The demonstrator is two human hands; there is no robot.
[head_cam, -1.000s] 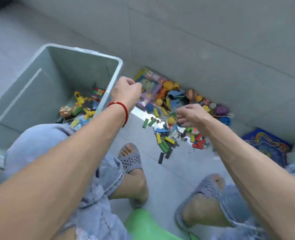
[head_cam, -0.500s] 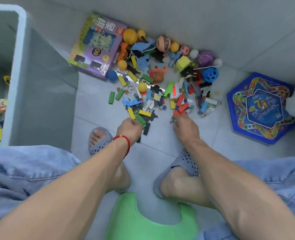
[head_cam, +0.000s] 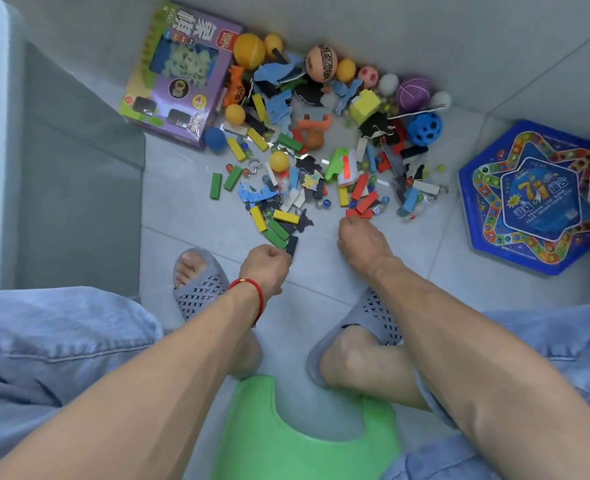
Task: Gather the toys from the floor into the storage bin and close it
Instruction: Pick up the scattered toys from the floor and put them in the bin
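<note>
The person sits on a green stool at the bottom of the frame, both arms reaching up toward a toy pile on the tiled floor at upper centre.

Left hand, centre frame, red cord on the wrist: fingers curled under, fingertips at a black block on the near edge of the pile. Whether it grips the block or only touches it cannot be told.

Right hand, just right of centre: fingers curled, tips at the red blocks on the pile's near edge. Grip cannot be confirmed; the fingertips are hidden.

Bin: left edge of the frame, pale rim running top to bottom, grey wall facing the pile, well apart from both hands. Its inside is barely seen.

Pile contents: coloured blocks, balls, marbles and foam pieces. A purple box lies at the pile's upper left; a blue game board lies at right, apart from the pile.

Both feet, in grey slippers, rest on the floor below the hands.
</note>
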